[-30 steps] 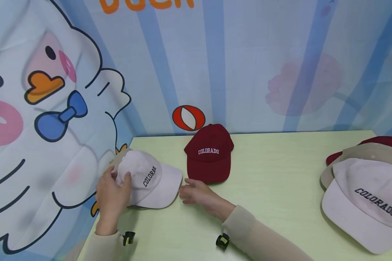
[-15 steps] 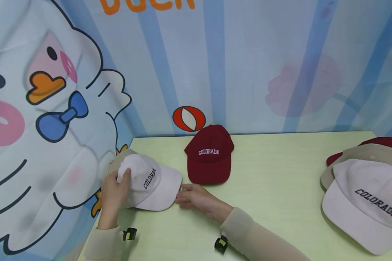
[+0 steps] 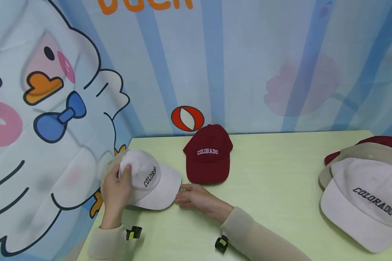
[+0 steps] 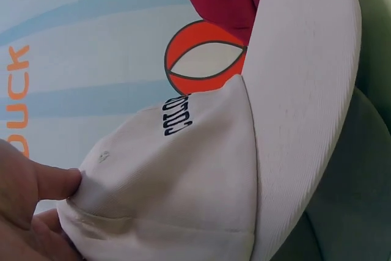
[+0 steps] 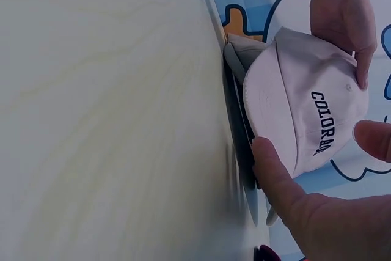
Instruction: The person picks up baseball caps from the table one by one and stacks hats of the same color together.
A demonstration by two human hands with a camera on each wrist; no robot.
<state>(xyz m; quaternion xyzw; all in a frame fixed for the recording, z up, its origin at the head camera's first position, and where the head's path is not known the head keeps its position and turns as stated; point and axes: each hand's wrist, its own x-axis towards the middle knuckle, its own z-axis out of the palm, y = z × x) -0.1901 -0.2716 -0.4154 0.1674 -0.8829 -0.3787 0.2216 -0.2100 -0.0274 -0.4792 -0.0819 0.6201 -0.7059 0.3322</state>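
Observation:
A white baseball cap [image 3: 140, 177] lettered COLORADO lies at the table's left with its brim toward the right. Behind and under it shows a beige cap [image 3: 112, 163]. My left hand [image 3: 117, 190] grips the white cap at the back of its crown, thumb on the outside; in the left wrist view the thumb [image 4: 58, 183] presses the fabric and the other fingers are partly hidden. My right hand [image 3: 200, 201] is at the brim's edge with fingers loosely extended. In the right wrist view a fingertip [image 5: 264, 151] meets the brim while the thumb stands apart from it.
A dark red COLORADO cap [image 3: 208, 156] sits at the table's back, just beyond my right hand. At the far right, a white cap [image 3: 362, 203] overlaps a beige cap [image 3: 326, 175] and a dark red cap [image 3: 385, 140]. A printed cloth backdrop [image 3: 248, 65] borders the table [image 3: 274, 203].
The white cap has shifted slightly toward me, and my left hand has closed further round the back of its crown. My right hand has moved slightly left to the brim's edge.

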